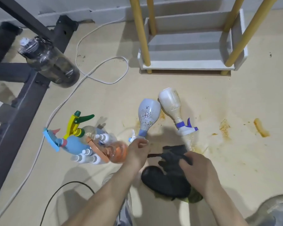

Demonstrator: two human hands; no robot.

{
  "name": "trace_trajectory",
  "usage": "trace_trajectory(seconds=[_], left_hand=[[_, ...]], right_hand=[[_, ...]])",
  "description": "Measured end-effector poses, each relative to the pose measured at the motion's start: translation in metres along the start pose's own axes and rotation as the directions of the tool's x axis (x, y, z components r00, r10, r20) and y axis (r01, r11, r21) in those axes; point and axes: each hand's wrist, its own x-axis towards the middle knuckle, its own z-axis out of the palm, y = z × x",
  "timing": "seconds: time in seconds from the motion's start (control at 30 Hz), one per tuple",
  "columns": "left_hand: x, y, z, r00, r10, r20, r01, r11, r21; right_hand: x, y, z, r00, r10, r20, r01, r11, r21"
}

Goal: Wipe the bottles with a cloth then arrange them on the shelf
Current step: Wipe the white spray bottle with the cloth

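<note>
A white spray bottle speckled with dark spots (148,115) lies on the floor, its purple collar toward me. My left hand (137,151) curls its fingers round that bottle's spray head. A second white spray bottle with brown stains (170,101) lies just right of it, touching it. My right hand (198,168) grips a dark cloth (175,154) bunched on the floor below that bottle. The white bottom shelf (186,63) with yellow posts stands farther back.
Left of my left hand is a cluster: an orange bottle (119,152), a blue spray bottle (72,144), a clear bottle with a yellow-green sprayer (78,126), several small white bottles (88,156). A big dark bottle (51,62), metal frame, cables and floor stains (261,129) lie around.
</note>
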Motion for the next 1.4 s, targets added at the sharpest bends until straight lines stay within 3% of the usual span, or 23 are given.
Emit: trace_trajectory(seconds=[0.07, 0.13, 0.2, 0.27, 0.37, 0.47, 0.53, 0.6, 0.63, 0.67, 0.7, 0.73, 0.77, 0.8, 0.87, 0.97, 1.07, 1.13, 1.2, 1.3, 1.4], left_hand=[[0.024, -0.017, 0.001, 0.989, 0.101, -0.108, -0.05, 0.917, 0.396], [0.047, -0.026, 0.001, 0.976, 0.168, -0.137, -0.064, 0.825, 0.561], [0.066, -0.024, 0.001, 0.984, 0.126, -0.127, -0.032, 0.822, 0.568], [0.077, -0.02, 0.001, 0.995, 0.068, -0.075, -0.008, 0.794, 0.608], [0.078, -0.02, 0.005, 0.993, 0.12, -0.006, -0.087, 0.747, 0.659], [0.064, -0.015, 0.012, 0.981, 0.161, 0.112, -0.196, 0.827, 0.526], [0.054, -0.004, 0.017, 0.965, 0.213, 0.152, -0.259, 0.865, 0.43], [0.042, 0.004, 0.019, 0.959, 0.238, 0.152, -0.279, 0.887, 0.369], [0.036, 0.007, 0.019, 0.961, 0.235, 0.145, -0.271, 0.899, 0.343], [0.029, 0.01, 0.018, 0.965, 0.225, 0.136, -0.258, 0.911, 0.323], [0.023, 0.012, 0.019, 0.969, 0.211, 0.127, -0.24, 0.925, 0.294], [0.015, 0.014, 0.019, 0.971, 0.199, 0.133, -0.228, 0.94, 0.252], [0.006, 0.017, 0.02, 0.97, 0.193, 0.147, -0.221, 0.951, 0.214], [-0.005, 0.02, 0.021, 0.969, 0.19, 0.156, -0.22, 0.953, 0.207], [-0.029, 0.029, 0.023, 0.968, 0.188, 0.168, -0.22, 0.954, 0.203], [-0.063, 0.045, 0.025, 0.956, 0.229, 0.183, -0.269, 0.931, 0.246], [-0.085, 0.057, 0.024, 0.943, 0.241, 0.228, -0.282, 0.944, 0.17], [-0.098, 0.066, 0.02, 0.93, 0.268, 0.251, -0.322, 0.924, 0.208], [-0.109, 0.081, 0.011, 0.915, 0.316, 0.252, -0.377, 0.891, 0.253], [-0.123, 0.113, -0.011, 0.895, 0.349, 0.277, -0.421, 0.867, 0.268], [-0.142, 0.151, -0.037, 0.842, 0.434, 0.322, -0.531, 0.772, 0.349]], right_hand=[[0.002, 0.002, -0.005, 0.997, 0.072, -0.04, -0.062, 0.978, 0.201], [0.001, -0.003, -0.006, 0.994, 0.104, 0.027, -0.104, 0.863, 0.494], [-0.001, -0.006, -0.004, 0.979, 0.106, 0.175, -0.204, 0.607, 0.768], [-0.002, -0.007, 0.0, 0.955, 0.097, 0.282, -0.298, 0.342, 0.891], [0.004, -0.001, 0.011, 0.94, 0.114, 0.322, -0.337, 0.166, 0.927], [0.009, 0.001, 0.022, 0.924, 0.104, 0.368, -0.366, -0.045, 0.93], [0.013, 0.0, 0.023, 0.927, 0.074, 0.368, -0.357, -0.131, 0.925], [0.012, -0.007, 0.02, 0.939, -0.005, 0.344, -0.343, -0.074, 0.936], [0.011, -0.01, 0.018, 0.952, -0.021, 0.304, -0.303, 0.031, 0.952], [0.009, -0.016, 0.016, 0.972, -0.028, 0.234, -0.224, 0.198, 0.954], [0.009, -0.018, 0.016, 0.992, -0.016, 0.125, -0.106, 0.429, 0.897], [0.01, -0.019, 0.016, 1.0, -0.004, 0.015, -0.01, 0.629, 0.778], [0.01, -0.02, 0.016, 0.997, 0.007, -0.073, 0.04, 0.779, 0.626], [0.011, -0.018, 0.018, 0.991, 0.024, -0.134, 0.05, 0.854, 0.518], [0.007, -0.023, 0.015, 0.985, 0.114, -0.129, -0.016, 0.804, 0.594], [-0.007, -0.028, 0.0, 0.961, 0.273, -0.043, -0.123, 0.562, 0.818], [-0.018, -0.027, -0.02, 0.935, 0.311, -0.173, -0.022, 0.534, 0.845], [-0.026, -0.025, -0.033, 0.922, 0.304, -0.241, 0.037, 0.548, 0.835], [-0.041, -0.03, -0.051, 0.936, 0.236, -0.261, 0.073, 0.596, 0.8], [-0.067, -0.049, -0.072, 0.981, 0.078, -0.176, 0.103, 0.557, 0.824], [-0.084, -0.071, -0.084, 0.953, 0.059, -0.298, 0.223, 0.529, 0.819]])
